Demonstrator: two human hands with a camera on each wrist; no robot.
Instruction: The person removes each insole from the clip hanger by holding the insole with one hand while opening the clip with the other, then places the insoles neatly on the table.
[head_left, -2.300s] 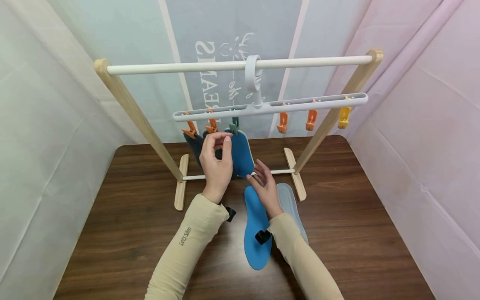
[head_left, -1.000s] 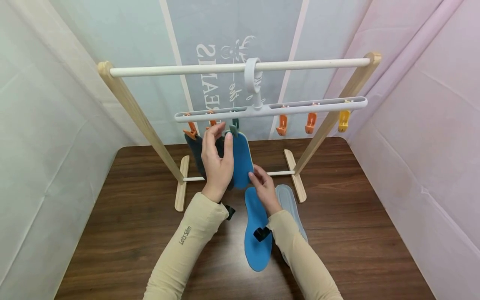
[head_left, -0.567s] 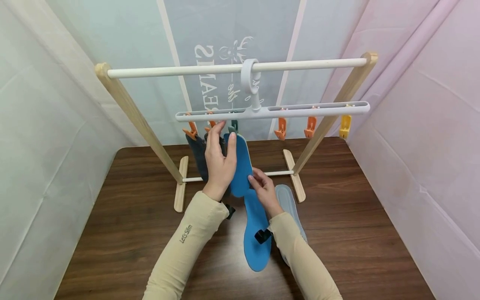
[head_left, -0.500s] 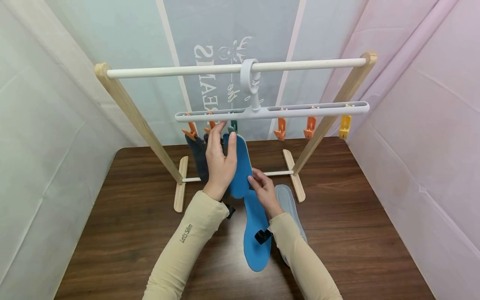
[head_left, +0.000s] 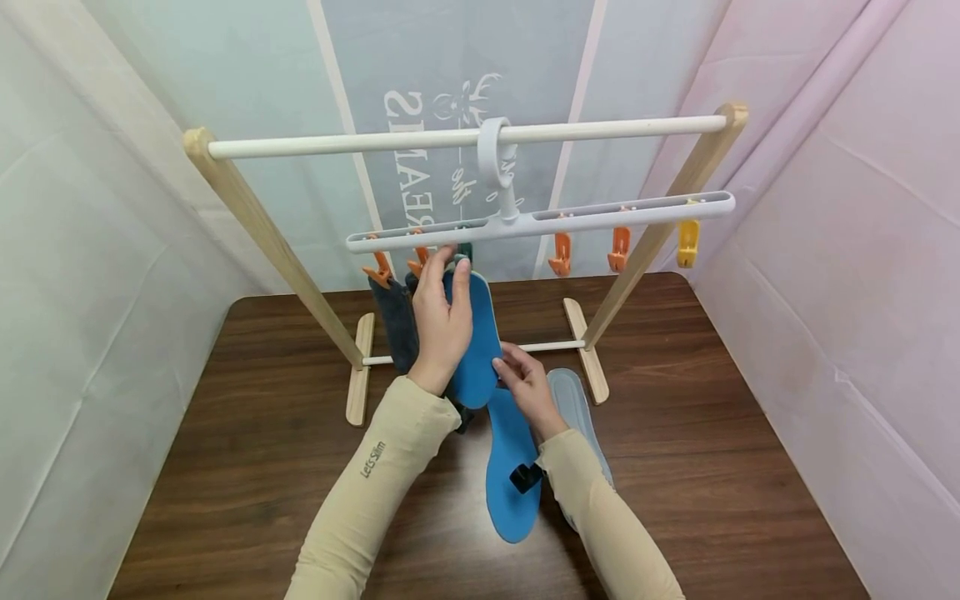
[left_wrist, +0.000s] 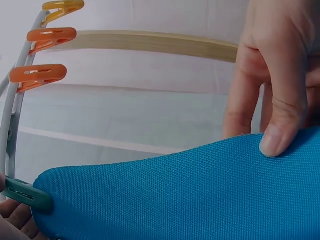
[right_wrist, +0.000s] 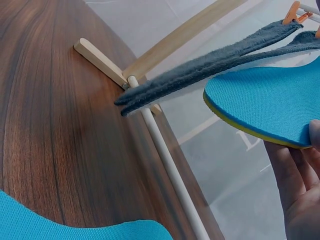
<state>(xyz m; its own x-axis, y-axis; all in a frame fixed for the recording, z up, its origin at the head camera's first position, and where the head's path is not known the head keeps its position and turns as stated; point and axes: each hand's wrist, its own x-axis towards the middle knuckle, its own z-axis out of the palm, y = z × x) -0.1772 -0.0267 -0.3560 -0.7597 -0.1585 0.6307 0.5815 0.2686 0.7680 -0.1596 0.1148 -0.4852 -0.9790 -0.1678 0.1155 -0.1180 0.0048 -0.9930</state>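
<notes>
1. While the left hand [head_left: 442, 321] is raised with its thumb upright beside the green clip [left_wrist: 30, 196], some of its fingers lie behind the clip; I cannot tell whether they squeeze it.
2. Lower down, the right hand [head_left: 528, 383] pinches the right edge of the hanging blue insole [head_left: 480, 350] between thumb and fingers.
3. The left wrist view shows the clip biting the insole's rounded end, a spot the left thumb partly covers in the head view.
4. The right wrist view reveals a yellow layer [right_wrist: 240, 126] under the insole's blue, finely woven face, and two fuzzy dark grey pieces [right_wrist: 215, 60] hanging alongside.
5. Below the white hanger [head_left: 622, 218], the insole slants from the clip toward the person.
6. Beneath it, on the brown table [head_left: 690, 417], lie a second blue insole [head_left: 512, 500] and a light grey insole [head_left: 572, 400], partly covered by the right sleeve [head_left: 600, 508].
</notes>
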